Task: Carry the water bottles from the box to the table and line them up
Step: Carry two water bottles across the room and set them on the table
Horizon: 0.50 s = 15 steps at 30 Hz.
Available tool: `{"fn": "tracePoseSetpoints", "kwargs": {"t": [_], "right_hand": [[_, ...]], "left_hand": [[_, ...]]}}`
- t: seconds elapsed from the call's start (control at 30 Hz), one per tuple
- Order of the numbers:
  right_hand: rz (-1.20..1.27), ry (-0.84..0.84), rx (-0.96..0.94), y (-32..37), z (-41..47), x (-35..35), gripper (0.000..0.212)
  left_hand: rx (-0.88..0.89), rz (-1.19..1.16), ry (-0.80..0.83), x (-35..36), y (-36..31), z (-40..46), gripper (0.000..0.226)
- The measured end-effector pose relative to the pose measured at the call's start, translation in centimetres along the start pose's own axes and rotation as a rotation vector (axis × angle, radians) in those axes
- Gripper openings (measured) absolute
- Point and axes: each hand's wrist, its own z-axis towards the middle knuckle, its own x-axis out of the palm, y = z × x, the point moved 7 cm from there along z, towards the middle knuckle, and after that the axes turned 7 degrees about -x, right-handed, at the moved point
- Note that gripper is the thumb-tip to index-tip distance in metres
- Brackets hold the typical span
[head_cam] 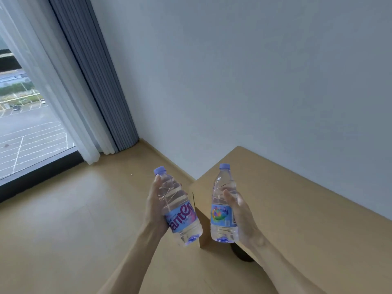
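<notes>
While closing in on the table (297,209), gripping one bottle (180,209) in the left hand (153,205), another bottle (223,209) in the right hand (239,215), both airborne. Probably risking a topple, setting down tilted near that edge.

Left bottle (179,211): clear plastic, glossy, ribbed shoulder, smooth lilac plastic cap; label a shiny printed film, pale blue with purple lettering.
Right bottle (222,206): same clear glossy plastic, lilac cap, glossy multicoloured label.
Surface (297,209): light wood-look top, matt, smooth, probably laminate.
Floor (74,219): pale wood-look boards, smooth, faint sheen.
Wall (254,81): matt painted finish.
Sheer curtain (53,81): thin white cloth.
Drape (95,71): grey pleated cloth, matt.
</notes>
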Motion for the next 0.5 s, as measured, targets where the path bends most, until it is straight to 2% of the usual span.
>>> {"fn": "tracePoseSetpoints", "kwargs": {"t": [0.27,0.5], "right_hand": [[-0.016,-0.242,-0.055,1.3,6.3,-6.5,0.061],[-0.032,-0.345,-0.121,3.7,12.7,-11.7,0.054]], "left_hand": [[-0.174,0.092,0.198,7.0,0.7,11.4,0.034],[-0.120,0.350,0.302,13.4,1.4,20.2,0.032]]}}
